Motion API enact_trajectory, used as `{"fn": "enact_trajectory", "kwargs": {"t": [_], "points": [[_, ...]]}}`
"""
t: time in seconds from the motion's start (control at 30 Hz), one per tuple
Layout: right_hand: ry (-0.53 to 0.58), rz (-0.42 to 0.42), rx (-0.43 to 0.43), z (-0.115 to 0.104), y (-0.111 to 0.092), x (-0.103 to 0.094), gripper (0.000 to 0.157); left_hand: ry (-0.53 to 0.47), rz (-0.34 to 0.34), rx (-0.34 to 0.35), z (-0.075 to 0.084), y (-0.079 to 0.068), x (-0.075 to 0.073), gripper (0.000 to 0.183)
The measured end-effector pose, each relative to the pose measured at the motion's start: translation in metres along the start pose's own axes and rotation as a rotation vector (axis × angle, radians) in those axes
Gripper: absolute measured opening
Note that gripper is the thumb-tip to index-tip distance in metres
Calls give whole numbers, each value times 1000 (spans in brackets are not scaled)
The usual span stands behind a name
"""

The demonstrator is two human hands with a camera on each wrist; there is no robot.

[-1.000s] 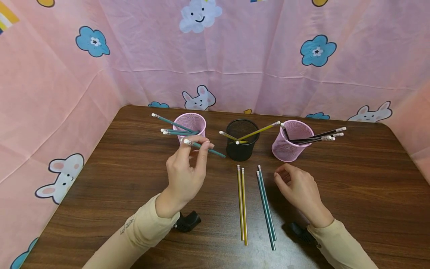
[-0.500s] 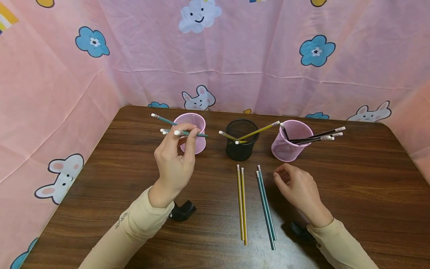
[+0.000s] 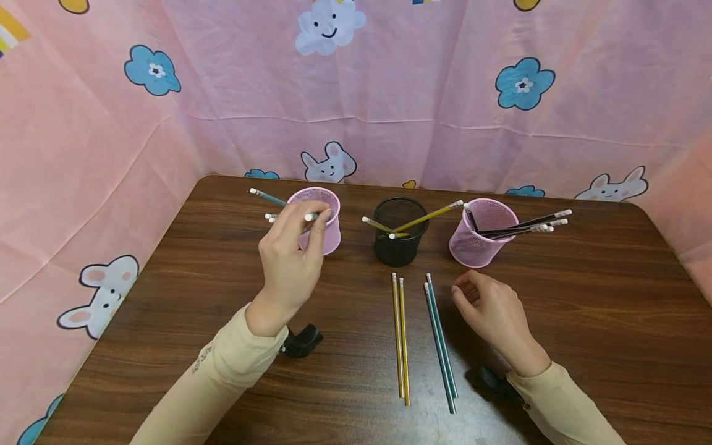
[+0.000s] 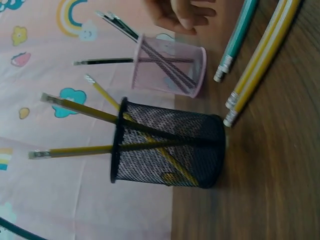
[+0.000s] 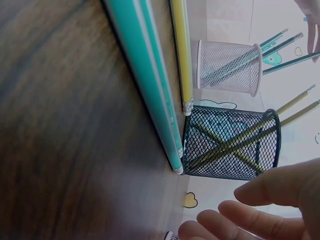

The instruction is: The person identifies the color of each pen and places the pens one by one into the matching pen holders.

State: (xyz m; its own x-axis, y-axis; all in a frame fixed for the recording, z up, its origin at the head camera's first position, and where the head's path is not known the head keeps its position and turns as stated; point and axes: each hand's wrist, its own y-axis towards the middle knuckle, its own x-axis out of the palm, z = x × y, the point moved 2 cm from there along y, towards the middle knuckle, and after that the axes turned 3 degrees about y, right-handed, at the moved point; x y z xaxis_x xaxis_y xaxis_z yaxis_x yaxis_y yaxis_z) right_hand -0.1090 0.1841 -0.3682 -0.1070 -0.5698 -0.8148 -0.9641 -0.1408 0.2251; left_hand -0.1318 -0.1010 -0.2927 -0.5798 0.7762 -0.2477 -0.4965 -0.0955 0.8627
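Note:
My left hand (image 3: 289, 262) pinches a teal pencil (image 5: 291, 62) near its white eraser end, over the left pink mesh cup (image 3: 332, 238). In the right wrist view, the pencil's far end meets that cup's rim; how deep it reaches cannot be told. Other teal pencils (image 3: 268, 196) lean out of the same cup, partly behind the hand. My right hand (image 3: 497, 312) rests by the table with loosely bent fingers, holding nothing. Nearest to it are two teal pencils (image 3: 441, 346) lying on the wood. Two yellow pencils (image 3: 402, 343) lie to their left.
A black mesh cup (image 3: 396, 252) with yellow pencils stands in the middle. To its right, a second pink mesh cup (image 3: 469, 247) holds several black pencils, some jutting rightward. Behind the brown table (image 3: 222, 247) hangs a pink patterned cloth (image 3: 400, 74).
My left hand has moved left with the teal pencil, from in front of the gap between cups to over the left pink cup. The right hand has stayed still.

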Motion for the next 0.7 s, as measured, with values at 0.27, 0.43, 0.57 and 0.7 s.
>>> {"fn": "enact_trajectory", "kwargs": {"t": [0.27, 0.43, 0.57, 0.7], "points": [[-5, -3, 0, -1, 0, 0, 5, 122, -106, 38, -6, -3, 3, 7], [0, -1, -8, -1, 0, 0, 5, 250, -200, 79, -7, -1, 3, 10], [1, 6, -19, -1, 0, 0, 4, 316, -291, 99, -8, -1, 5, 9], [2, 8, -24, -1, 0, 1, 4, 330, -347, 52, -12, -1, 7, 10]]}}
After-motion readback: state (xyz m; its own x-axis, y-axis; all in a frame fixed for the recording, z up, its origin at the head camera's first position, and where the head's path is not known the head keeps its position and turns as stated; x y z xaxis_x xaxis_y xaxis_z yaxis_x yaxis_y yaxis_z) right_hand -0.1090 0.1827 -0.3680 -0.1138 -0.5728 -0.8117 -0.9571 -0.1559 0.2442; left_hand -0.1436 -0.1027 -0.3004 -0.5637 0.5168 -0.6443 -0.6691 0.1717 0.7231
